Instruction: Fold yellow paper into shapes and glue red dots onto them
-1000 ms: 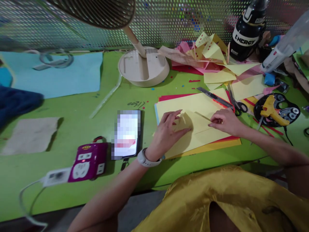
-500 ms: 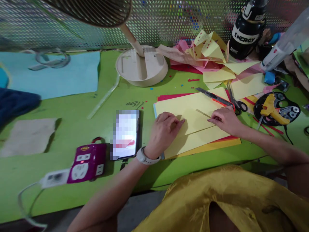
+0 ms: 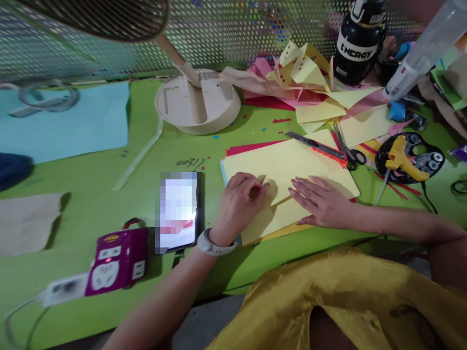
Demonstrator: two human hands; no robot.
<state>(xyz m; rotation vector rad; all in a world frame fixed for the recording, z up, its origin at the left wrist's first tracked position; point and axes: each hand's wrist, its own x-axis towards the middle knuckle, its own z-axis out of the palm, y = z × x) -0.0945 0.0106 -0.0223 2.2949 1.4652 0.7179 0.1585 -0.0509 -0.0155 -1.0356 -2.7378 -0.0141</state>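
Note:
A yellow paper sheet (image 3: 280,160) lies on top of a small stack of coloured sheets, with a raised or folded edge running across it. My left hand (image 3: 242,201) is at its left end, thumb and forefinger closed together on the paper by that edge. Flat on the sheet to the right rests my right hand (image 3: 324,201), palm down with fingers stretched out, covering part of the edge. A cutter knife (image 3: 321,148) with an orange-red grip lies on the sheet's upper right, beside black-handled scissors (image 3: 355,154).
Left of the stack lies a phone (image 3: 178,209), and farther left a purple power socket (image 3: 118,260). A fan base (image 3: 199,104) stands behind. Crumpled paper scraps (image 3: 302,73), a black bottle (image 3: 357,48) and a yellow glue gun (image 3: 403,158) are at the right.
My right hand has gone from a pinch at the paper's edge to lying flat, fingers spread, nearer my left hand. My left hand stays closed at the edge. The view has shifted slightly.

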